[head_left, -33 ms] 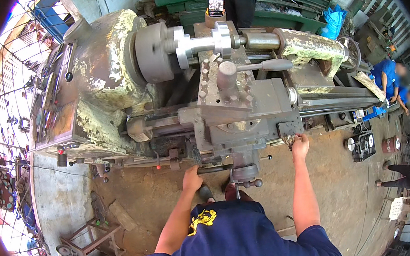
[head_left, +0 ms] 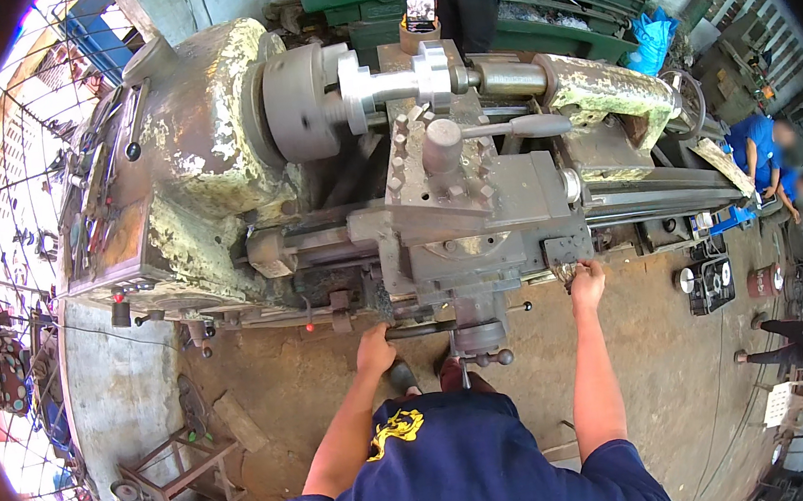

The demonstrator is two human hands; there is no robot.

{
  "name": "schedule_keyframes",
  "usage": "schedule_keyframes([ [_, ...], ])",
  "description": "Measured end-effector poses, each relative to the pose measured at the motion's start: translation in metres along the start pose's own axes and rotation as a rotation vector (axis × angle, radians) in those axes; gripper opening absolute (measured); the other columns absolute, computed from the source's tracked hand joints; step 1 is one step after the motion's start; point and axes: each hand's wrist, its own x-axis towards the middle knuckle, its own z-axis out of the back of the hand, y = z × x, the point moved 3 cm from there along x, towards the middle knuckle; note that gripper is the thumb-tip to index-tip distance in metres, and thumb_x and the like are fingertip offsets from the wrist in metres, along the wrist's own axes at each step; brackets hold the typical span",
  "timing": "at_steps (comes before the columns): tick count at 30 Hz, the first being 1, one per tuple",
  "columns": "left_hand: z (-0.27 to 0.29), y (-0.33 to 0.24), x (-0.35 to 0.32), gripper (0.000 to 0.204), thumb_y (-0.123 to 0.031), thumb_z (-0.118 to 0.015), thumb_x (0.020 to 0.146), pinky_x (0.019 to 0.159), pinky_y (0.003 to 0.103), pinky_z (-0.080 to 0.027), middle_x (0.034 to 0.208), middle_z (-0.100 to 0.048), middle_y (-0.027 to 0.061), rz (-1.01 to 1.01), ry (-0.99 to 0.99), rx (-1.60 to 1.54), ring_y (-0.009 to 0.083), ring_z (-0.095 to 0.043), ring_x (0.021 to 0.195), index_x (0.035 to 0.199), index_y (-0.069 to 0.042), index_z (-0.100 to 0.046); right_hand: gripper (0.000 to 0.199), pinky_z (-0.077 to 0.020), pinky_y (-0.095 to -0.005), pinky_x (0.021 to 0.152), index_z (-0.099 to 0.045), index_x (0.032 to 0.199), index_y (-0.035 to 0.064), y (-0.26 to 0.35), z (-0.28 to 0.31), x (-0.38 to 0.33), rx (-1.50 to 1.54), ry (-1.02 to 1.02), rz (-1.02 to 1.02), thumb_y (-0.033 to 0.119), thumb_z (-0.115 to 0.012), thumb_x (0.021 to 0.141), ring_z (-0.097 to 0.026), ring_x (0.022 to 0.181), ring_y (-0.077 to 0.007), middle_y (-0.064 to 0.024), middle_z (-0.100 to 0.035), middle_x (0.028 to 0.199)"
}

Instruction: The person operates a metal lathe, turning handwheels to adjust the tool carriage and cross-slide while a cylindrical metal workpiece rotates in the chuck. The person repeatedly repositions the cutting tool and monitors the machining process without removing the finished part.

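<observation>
Standing at a lathe point(head_left: 217, 172), both arms out to the carriage point(head_left: 477, 223). Left hand point(head_left: 374, 349) closed on the handwheel point(head_left: 420, 329) at the apron front; right hand point(head_left: 587, 282) curled against the carriage's right corner, fingers bent, though whether gripping a lever or only resting there cannot be told. Hands well apart, the cross-slide handle point(head_left: 478, 342) between them.

Looks like the feeding step: carriage being positioned along the bed, tool post point(head_left: 440, 153) just beyond the hands, shiny workpiece point(head_left: 394, 83) held in the chuck point(head_left: 298, 100) farther off and left of the tool post. Next move likely calls for slow, steady turning with the left hand and an eye on the gap between tool and work.

Beyond the right hand, tailstock point(head_left: 600, 93) pressing in on the work's end, limiting travel that way. To the right, seated people in blue point(head_left: 758, 149) and gauges point(head_left: 708, 282) on the floor; beyond the lathe, a person at a green machine point(head_left: 536, 36). Left of the left hand, a metal stool point(head_left: 176, 475).
</observation>
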Motion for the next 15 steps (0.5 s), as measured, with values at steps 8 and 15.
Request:
schedule_keyframes([
  [8,0.0,0.002,0.002,0.041,0.0,-0.055,0.076,0.099,0.044,-0.045,0.117,-0.062,0.0247,-0.038,-0.01,0.01,0.041,-0.054,0.115,0.116,0.0,-0.061,0.014,-0.0495,-0.0368,0.068,-0.067,0.095,-0.0004,0.006,0.0,-0.004,-0.016,-0.014,-0.041,0.01,-0.062,0.087,-0.063,0.071,-0.021,-0.0143,-0.069,0.079],
  [15,0.0,0.001,0.001,0.04,0.001,-0.055,0.075,0.099,0.044,-0.045,0.116,-0.062,0.0249,-0.073,-0.035,0.011,0.0409,-0.055,0.114,0.115,0.0,-0.061,0.014,-0.0495,-0.0373,0.068,-0.067,0.096,0.0,0.009,0.001,-0.004,-0.023,0.001,-0.052,0.009,-0.061,0.087,-0.063,0.071,-0.0215,-0.0145,-0.069,0.08],
])
